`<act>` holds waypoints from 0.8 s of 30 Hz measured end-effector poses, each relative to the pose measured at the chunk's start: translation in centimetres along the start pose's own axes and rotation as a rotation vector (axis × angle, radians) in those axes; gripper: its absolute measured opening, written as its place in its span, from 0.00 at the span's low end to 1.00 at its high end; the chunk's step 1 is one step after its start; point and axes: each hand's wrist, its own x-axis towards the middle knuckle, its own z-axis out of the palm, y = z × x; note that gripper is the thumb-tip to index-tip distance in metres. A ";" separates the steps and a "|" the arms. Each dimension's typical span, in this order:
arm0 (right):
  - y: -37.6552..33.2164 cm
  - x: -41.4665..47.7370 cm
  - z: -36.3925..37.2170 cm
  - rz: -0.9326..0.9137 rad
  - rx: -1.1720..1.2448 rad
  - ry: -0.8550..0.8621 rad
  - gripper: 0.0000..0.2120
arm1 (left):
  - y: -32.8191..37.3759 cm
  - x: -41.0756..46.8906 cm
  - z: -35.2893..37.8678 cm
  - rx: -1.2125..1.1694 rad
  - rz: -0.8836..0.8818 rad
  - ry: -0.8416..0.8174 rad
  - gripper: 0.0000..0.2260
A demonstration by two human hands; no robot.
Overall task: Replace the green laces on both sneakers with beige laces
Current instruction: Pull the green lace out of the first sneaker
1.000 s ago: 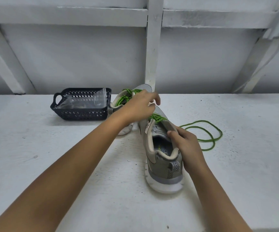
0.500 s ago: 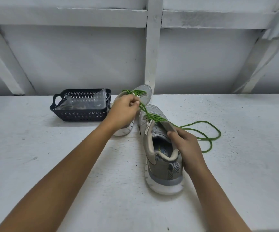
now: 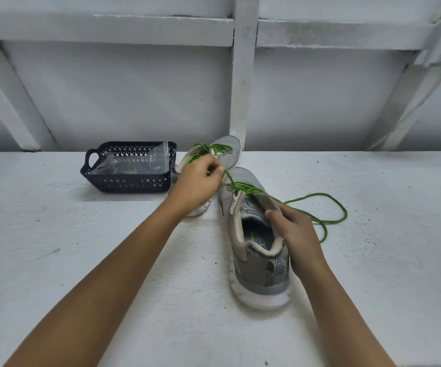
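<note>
One black basket [image 3: 130, 182], a far sneaker [image 3: 229, 152] and a near sneaker [image 3: 257, 263] sit on the table [image 3: 82, 260]. The left hand [image 3: 195, 182] pinches the near sneaker's green lace [image 3: 243, 186]; the right hand [image 3: 297, 234] grips its side.

On the insole [image 3: 259, 239] of the near sneaker [image 3: 264, 274] I read only the letters "Y FO"; the rest is hidden, and the green print beside them is too blurred.
</note>
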 end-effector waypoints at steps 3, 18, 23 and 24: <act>0.0 -0.1 0.0 0.002 -0.002 0.006 0.14 | 0.2 0.1 -0.9 -0.182 -0.016 0.147 0.08; -0.3 -0.2 0.1 0.001 0.006 0.008 0.14 | 0.0 -0.3 0.4 0.380 0.141 -0.284 0.08; -0.4 -0.3 0.0 -0.004 0.008 0.008 0.14 | 0.0 -0.5 0.1 0.376 0.099 -0.274 0.07; -0.4 -0.3 0.0 -0.002 0.011 0.007 0.14 | 0.1 -0.4 -0.1 0.349 0.088 -0.256 0.07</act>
